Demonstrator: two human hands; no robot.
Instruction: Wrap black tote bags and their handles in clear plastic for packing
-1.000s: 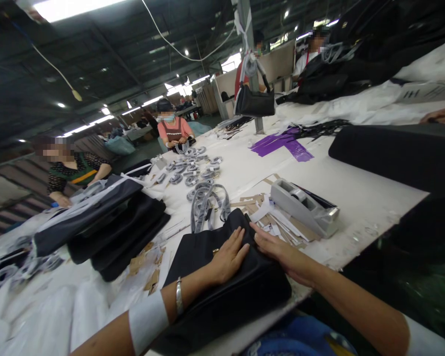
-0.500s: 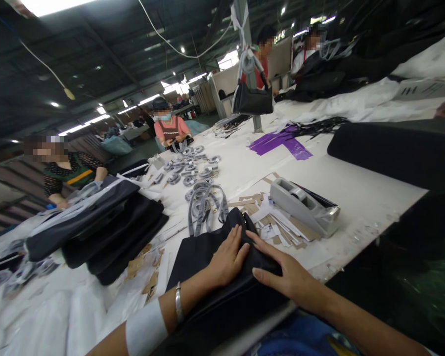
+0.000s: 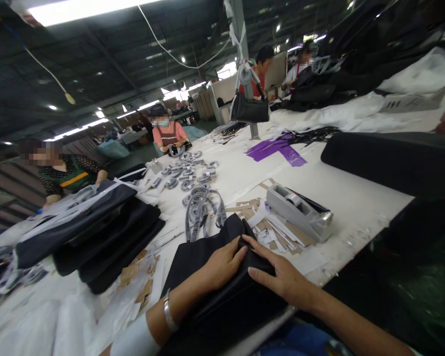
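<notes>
A black bag (image 3: 193, 252) of smooth, leather-like material lies at the table's near edge, with grey-wrapped handles (image 3: 203, 212) rising behind it. My left hand (image 3: 222, 266) rests flat on its upper face, fingers stretched and close together. On the bag's right side is my right hand (image 3: 282, 277), thumb and forefinger spread apart against the material. The fingertips of both hands nearly meet near the top corner. The right hand's lower fingers are partly hidden.
Right of the bag are a grey tape dispenser (image 3: 298, 212) and paper strips (image 3: 272, 230). Stacked black bags (image 3: 107, 242) stand left; coiled straps (image 3: 187, 173) lie beyond. Purple strips (image 3: 276, 148) and a black panel (image 3: 385, 158) lie farther right. Co-workers sit around the table.
Both hands stay on the bag. My left hand has slid slightly back toward me, its fingertips lower beside the right fingers. The camera view has shifted a little.
</notes>
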